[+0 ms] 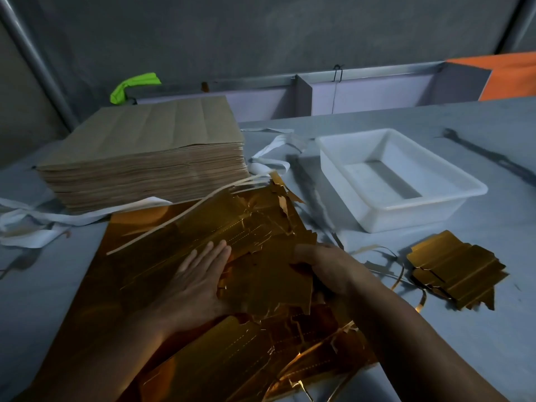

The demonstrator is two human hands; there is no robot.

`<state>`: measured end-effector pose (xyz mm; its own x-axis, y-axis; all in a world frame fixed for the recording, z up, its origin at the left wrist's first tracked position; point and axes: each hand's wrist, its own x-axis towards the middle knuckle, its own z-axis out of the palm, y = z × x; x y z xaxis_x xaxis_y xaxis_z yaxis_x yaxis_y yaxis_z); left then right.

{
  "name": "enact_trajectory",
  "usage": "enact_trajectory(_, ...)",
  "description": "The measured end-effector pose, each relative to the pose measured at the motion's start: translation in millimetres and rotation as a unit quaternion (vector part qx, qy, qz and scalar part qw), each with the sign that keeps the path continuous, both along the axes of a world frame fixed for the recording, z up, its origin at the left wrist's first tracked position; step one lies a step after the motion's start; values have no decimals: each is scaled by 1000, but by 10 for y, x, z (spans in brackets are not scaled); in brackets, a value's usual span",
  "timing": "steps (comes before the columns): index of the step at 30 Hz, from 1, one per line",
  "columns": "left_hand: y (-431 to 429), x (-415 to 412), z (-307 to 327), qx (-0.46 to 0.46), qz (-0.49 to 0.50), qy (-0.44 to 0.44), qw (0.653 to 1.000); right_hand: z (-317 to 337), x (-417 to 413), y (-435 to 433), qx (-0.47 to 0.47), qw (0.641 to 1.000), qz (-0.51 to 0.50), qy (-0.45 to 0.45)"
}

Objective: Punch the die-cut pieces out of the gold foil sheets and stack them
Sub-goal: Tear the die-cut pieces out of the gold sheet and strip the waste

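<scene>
Gold foil sheets (162, 227), glossy and die-cut with dashed score lines, are spread across the near part of the pale grey surface (478, 343), with torn foil offcuts scattered over them. The left hand (197, 280) is laid flat and released on the sheets, fingers extended. The right hand (327, 268) is closed around the edge of a jagged gold die-cut piece (266, 285) lying between the two hands. A small stack of punched gold pieces (455, 269) is seen to the right, near a white rectangular plastic tub (406, 210). A tall pile of brown paper sheets (145, 158) is set behind the foil, with white paper strips (43, 224) beside it.
</scene>
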<state>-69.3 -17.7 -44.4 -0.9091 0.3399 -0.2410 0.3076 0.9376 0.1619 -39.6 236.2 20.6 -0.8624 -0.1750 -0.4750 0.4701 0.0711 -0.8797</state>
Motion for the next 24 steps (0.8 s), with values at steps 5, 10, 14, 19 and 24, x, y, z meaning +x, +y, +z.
enact_trajectory(5, 79, -37, 404, 157, 85, -77, 981, 39, 135, 114, -7, 998, 45, 41)
enact_trajectory(10, 399, 10, 794, 306, 172, -6, 936, -2, 148, 83, 13, 996, 61, 61)
enact_trajectory(14, 727, 45, 971, 382, 224, -175, 879, -2, 122, -12, 36, 992, 97, 65)
enact_trajectory(19, 939, 11, 963, 420, 299, -258, 817, -3, 135, -96, 56, 989, 125, 57)
enact_trajectory(24, 996, -32, 912, 435, 340, -239, 799, -2, 138, -77, 62, 992, 100, 49)
